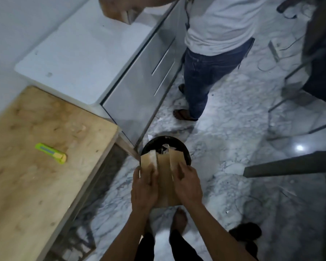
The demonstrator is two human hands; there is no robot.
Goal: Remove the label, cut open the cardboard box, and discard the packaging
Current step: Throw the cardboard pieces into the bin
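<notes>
I hold a flattened brown cardboard box over a round black bin on the floor. My left hand grips the box's left side and my right hand grips its right side. The box's two upper flaps stand open above the bin's mouth, where crumpled scraps lie inside. A green and yellow utility knife lies on the wooden tabletop to the left, away from both hands.
Another person in a white shirt and jeans stands beyond the bin, beside a white cabinet with drawers. Dark metal frame legs stand at the right. The floor is marble with cables at the upper right.
</notes>
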